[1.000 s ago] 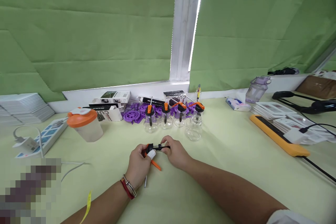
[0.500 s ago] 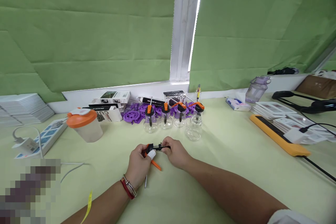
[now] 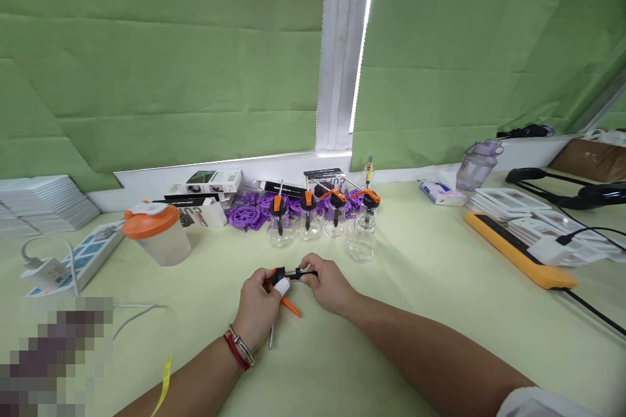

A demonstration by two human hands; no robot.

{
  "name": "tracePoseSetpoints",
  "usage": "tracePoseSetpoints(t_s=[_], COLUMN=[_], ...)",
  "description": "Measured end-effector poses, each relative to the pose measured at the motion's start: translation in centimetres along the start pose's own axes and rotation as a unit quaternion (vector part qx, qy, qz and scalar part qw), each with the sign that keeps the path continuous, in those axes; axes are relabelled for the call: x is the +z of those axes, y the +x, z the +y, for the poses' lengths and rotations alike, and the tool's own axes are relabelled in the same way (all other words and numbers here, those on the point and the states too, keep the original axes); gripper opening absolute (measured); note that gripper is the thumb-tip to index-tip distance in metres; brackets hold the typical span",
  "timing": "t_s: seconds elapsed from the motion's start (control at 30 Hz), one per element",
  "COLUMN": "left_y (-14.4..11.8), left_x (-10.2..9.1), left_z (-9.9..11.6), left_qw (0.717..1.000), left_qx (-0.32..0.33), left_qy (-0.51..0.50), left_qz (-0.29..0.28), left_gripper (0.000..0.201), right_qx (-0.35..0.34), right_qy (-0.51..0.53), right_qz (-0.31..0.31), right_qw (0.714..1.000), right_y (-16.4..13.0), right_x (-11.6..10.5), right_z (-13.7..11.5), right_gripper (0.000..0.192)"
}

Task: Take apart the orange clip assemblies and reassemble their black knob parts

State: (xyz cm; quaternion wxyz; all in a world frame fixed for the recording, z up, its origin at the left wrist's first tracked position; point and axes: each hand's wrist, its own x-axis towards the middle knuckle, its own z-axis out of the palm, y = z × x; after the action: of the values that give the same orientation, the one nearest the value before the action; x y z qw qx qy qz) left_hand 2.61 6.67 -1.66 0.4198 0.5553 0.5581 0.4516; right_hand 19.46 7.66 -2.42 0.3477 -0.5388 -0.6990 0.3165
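Near the middle of the table, my left hand [image 3: 258,309] is closed around a black-and-orange dispenser top [image 3: 280,275]. Its orange lever [image 3: 291,307] sticks out below my thumb, and a thin metal tube [image 3: 270,337] points down. White wrapping covers the thumb's tip. My right hand [image 3: 323,283] pinches the black end [image 3: 309,273] of the same top, and a short clear or metallic section shows between the hands. Beyond them stand several round glass bottles [image 3: 360,247] with similar black-and-orange tops and metal spouts.
Purple plastic parts [image 3: 247,216] and small boxes [image 3: 210,208] lie behind the bottles. An orange-lidded container [image 3: 163,244] and a white power strip [image 3: 92,257] stand left. A yellow-and-black power strip [image 3: 518,254], a tissue pack [image 3: 443,193] and a purple water bottle [image 3: 478,166] are right.
The view has shifted very slightly. Both hands keep the same hold on the dispenser top, and nothing else has visibly moved.
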Motion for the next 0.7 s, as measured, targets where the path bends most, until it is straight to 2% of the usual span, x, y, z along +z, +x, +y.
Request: tracePoseSetpoints(t_s=[0.37, 0.7], left_y=[0.19, 0.06], left_x=[-0.01, 0.02], left_z=[-0.37, -0.09], left_qw=[1.0, 1.0], left_qx=[0.001, -0.007], left_qy=[0.019, 0.001], left_qz=[-0.006, -0.003], left_gripper=[0.03, 0.037], right_qx=[0.006, 0.004], right_qy=[0.001, 0.001], right_qz=[-0.001, 0.002], right_qw=[1.0, 1.0], right_y=[-0.02, 0.0], right_x=[-0.14, -0.07], right_z=[-0.28, -0.11], right_gripper=[0.013, 0.01])
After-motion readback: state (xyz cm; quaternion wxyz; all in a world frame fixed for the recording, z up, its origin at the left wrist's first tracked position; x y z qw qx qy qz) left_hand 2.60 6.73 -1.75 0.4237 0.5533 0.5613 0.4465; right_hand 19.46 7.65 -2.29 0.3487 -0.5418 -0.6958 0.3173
